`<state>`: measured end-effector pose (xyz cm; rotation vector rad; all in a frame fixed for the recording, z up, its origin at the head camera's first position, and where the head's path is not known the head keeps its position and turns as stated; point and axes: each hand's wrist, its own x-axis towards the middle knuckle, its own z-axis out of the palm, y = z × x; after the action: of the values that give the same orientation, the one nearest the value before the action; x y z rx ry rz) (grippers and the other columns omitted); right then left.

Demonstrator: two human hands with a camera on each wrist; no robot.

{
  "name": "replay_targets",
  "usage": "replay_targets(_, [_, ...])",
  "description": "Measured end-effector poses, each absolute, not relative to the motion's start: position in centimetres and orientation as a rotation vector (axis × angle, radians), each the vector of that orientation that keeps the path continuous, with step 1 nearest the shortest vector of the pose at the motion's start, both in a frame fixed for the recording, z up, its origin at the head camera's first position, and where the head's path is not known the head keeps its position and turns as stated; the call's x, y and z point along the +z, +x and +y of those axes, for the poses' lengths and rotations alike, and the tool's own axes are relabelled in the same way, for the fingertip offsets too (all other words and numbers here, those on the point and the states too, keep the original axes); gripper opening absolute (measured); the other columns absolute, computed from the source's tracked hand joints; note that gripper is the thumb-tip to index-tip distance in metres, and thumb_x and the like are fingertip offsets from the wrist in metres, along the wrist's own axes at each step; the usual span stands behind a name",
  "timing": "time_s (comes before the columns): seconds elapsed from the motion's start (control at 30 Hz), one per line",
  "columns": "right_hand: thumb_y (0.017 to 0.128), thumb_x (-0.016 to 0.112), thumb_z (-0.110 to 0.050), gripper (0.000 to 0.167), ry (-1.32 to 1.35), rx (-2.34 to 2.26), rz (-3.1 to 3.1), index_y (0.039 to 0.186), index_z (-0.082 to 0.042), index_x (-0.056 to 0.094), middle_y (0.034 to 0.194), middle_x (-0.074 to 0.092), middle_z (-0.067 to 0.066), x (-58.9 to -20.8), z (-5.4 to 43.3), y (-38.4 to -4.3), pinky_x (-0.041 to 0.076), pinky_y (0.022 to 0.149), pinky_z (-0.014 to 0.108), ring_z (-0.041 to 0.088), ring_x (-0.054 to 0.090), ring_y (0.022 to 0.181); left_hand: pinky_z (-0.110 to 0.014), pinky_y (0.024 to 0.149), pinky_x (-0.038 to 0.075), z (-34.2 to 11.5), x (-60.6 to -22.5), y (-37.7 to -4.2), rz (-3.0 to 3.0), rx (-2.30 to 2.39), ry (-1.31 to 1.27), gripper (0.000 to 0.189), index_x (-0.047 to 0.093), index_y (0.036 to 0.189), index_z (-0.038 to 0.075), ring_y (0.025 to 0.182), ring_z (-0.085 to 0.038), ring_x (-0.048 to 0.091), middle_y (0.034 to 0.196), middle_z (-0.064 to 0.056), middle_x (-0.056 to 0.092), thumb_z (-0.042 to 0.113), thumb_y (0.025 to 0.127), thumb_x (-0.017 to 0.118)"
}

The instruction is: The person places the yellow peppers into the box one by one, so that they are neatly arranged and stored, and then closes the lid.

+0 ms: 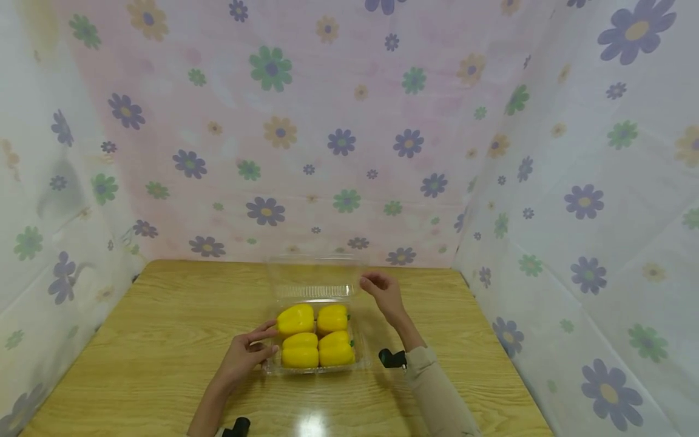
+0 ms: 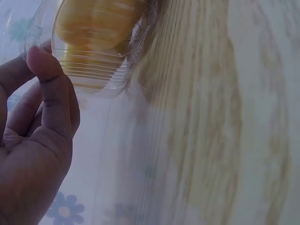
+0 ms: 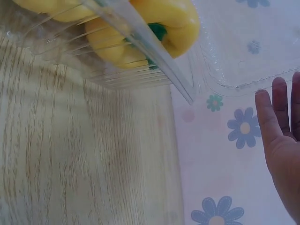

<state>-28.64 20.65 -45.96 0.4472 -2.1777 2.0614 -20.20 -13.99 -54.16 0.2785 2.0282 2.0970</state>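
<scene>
A clear plastic clamshell container [image 1: 361,364] stands with its lid [image 1: 311,276] raised at the back. Inside it, yellow bell peppers [image 1: 300,350] sit in two rows; one pepper [image 3: 173,23] shows a green stem in the right wrist view. My left hand [image 1: 244,354] is at the container's left side. In the left wrist view, the left hand [image 2: 42,117] pinches the container's rim between thumb and finger. My right hand [image 1: 384,297] is at the lid's right edge. The right wrist view shows this hand [image 3: 286,140] with fingers extended, fingertips right at the lid's rim.
The container rests on a wood-grain table [image 1: 164,340]. Flower-printed cloth [image 1: 306,152] hangs behind the table and along both sides. Black wrist-worn devices [image 1: 392,359] show near both forearms.
</scene>
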Motion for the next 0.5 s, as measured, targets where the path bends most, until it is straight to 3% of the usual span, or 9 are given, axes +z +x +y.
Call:
replay_targets(0.1, [0.099, 0.060, 0.003, 0.016, 0.482, 2.052, -2.160, 0.110, 0.015, 0.065, 0.112, 0.057, 0.045, -45.8, 20.7, -28.4, 0.058, 0.094, 0.036, 0.007, 0.066, 0.088, -0.026, 0.056, 0.055, -14.2, -54.3, -20.3, 2.028, 2.089, 0.329, 0.051, 0.055, 0.138, -0.013, 0.071, -0.012, 0.058, 0.164, -0.022, 0.029, 0.007, 0.094, 0.072])
replay_targets(0.27, [0.101, 0.059, 0.002, 0.022, 0.494, 2.065, -2.145, 0.112, 0.021, 0.060, 0.112, 0.056, 0.046, -47.0, 21.1, -28.8, 0.057, 0.091, 0.027, 0.006, 0.066, 0.089, -0.025, 0.059, 0.055, -14.8, -54.5, -20.4, 2.004, 2.065, 0.419, 0.052, 0.051, 0.141, -0.013, 0.073, -0.010, 0.056, 0.165, -0.022, 0.024, 0.004, 0.096, 0.069])
replay_targets(0.37, [0.102, 0.059, -0.002, 0.025, 0.471, 2.086, -2.131, 0.113, 0.021, 0.059, 0.110, 0.060, 0.040, -47.9, 21.2, -29.1, 0.056, 0.090, 0.024, 0.007, 0.066, 0.091, -0.024, 0.061, 0.055, -15.2, -54.5, -20.4, 1.991, 2.045, 0.453, 0.053, 0.048, 0.144, -0.013, 0.075, -0.009, 0.056, 0.167, -0.020, 0.022, 0.001, 0.096, 0.067])
replay_targets(0.5, [0.103, 0.060, -0.006, 0.028, 0.494, 2.081, -2.112, 0.114, 0.019, 0.060, 0.110, 0.064, 0.031, -48.4, 21.2, -28.9, 0.056, 0.095, 0.029, 0.010, 0.066, 0.094, -0.025, 0.062, 0.056, -15.5, -54.5, -20.3, 1.989, 2.031, 0.478, 0.055, 0.047, 0.145, -0.012, 0.079, -0.010, 0.058, 0.167, -0.019, 0.021, 0.003, 0.097, 0.067])
